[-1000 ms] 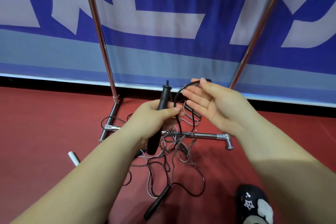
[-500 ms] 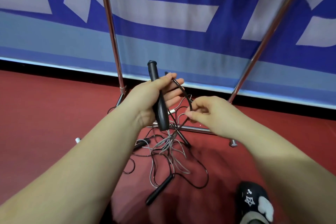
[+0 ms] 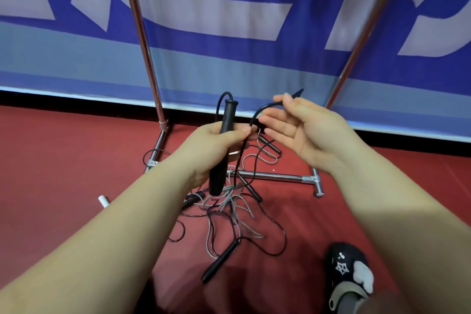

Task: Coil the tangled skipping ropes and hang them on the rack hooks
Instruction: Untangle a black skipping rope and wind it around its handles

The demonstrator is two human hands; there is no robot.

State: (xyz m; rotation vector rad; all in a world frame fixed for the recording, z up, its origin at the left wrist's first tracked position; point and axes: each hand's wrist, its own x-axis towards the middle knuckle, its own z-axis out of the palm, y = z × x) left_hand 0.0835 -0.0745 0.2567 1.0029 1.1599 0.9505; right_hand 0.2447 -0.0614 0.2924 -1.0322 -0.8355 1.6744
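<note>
A person's two bare arms are reaching forward over a red floor (image 3: pixel 63 173), seen from a camera worn on the head. The left hand (image 3: pixel 216 145) is gripping a black rope handle (image 3: pixel 224 145), its grip curled tightly around the handle's middle, so the top is poking up above the fist and the lower end is hanging below it. The right hand (image 3: pixel 300 130) is mostly open, palm turned inward and fingers nearly straight; a black cord (image 3: pixel 270 105) is arching across its fingertips, and whether the thumb is pinching the cord cannot be told.

That cord is running from the top of the held handle, looping over to the right hand, then dropping between the two hands into a tangle of ropes (image 3: pixel 229 206) on the floor below. The tangle is mixing black and grey cords, with another black handle (image 3: pixel 221 260) lying at its near edge. It is sitting across the base bar of a metal rack (image 3: pixel 277 176), whose two poles are rising out of view; no hooks are visible.

Judging the risk: the cord is resting loosely on the right fingers and could slide off, undoing the loop being formed. Pulling upward could also tighten knots in the pile, drag the grey cords along, or snag cord under the rack's base bar. A shoe (image 3: pixel 349 273) is standing near the pile and could tread on a trailing loop.
</note>
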